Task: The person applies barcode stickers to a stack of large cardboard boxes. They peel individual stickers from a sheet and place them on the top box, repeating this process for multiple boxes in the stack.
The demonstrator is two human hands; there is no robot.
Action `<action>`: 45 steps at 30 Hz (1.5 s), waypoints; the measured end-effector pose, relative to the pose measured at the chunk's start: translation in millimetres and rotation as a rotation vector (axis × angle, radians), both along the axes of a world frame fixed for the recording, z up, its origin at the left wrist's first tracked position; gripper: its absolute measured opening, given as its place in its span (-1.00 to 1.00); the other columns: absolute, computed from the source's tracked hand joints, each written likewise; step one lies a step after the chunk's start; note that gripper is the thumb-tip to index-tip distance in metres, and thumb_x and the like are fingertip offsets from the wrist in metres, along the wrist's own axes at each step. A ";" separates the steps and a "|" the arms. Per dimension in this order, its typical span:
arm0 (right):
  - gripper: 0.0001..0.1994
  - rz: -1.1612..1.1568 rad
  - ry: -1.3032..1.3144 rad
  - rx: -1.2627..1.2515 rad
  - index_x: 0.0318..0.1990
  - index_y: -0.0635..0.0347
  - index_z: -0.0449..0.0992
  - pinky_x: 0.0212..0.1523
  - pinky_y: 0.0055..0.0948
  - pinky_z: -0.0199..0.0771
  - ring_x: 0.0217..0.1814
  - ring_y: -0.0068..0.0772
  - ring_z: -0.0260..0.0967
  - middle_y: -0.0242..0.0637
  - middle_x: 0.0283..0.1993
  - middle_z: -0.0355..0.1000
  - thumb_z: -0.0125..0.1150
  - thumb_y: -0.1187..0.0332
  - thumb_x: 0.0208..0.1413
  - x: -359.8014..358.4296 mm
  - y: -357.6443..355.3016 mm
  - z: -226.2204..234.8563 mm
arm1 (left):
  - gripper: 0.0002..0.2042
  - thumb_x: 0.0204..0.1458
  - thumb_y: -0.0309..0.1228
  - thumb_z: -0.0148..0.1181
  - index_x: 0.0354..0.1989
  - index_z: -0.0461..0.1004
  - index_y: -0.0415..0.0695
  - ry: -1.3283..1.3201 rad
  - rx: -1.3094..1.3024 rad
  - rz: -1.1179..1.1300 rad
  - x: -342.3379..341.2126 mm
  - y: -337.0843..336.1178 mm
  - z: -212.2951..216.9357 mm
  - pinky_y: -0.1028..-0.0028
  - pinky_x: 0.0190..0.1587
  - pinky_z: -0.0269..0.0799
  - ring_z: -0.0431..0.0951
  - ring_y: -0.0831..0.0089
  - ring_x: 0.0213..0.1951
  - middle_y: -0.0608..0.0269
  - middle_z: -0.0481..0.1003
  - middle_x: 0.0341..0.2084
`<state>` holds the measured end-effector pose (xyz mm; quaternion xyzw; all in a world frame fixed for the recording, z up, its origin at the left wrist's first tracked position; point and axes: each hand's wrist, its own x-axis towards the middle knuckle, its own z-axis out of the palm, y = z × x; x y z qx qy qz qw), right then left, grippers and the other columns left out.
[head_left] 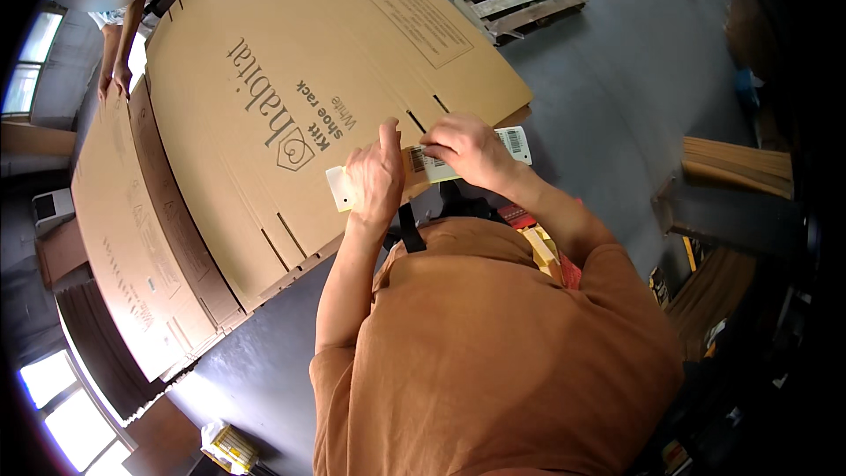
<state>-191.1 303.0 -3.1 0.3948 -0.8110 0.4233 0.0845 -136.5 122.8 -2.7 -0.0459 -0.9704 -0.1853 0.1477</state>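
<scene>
Brown cardboard, printed in black, makes up the large flat sheet, and the white label strip lies across its near right edge, close to the right-hand corner. Whether the strip touches the board I cannot tell. Its long axis runs from left to right, its right end tipped slightly farther from the body. Both hands are at it: the left hand crosses the strip near its left end, one finger raised, the others curled and seemingly gripping it; the right hand, nearer the right end, has thumb and fingertips drawn together over the barcodes, what they pinch being hidden. Well apart, a co-worker's hands rest at another cardboard stack.
</scene>
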 end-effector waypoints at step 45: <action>-0.33 -0.314 -0.371 0.533 0.11 0.36 0.34 0.12 -0.15 0.39 0.14 0.07 0.38 0.12 0.08 0.40 0.43 0.14 -0.12 -225.5 -100.1 -66.1 | -0.25 0.15 0.17 -0.07 0.45 -0.15 0.20 -0.844 -0.105 0.099 -128.4 5.1 -36.8 0.15 -0.17 0.49 0.62 0.07 -0.23 0.04 0.59 -0.26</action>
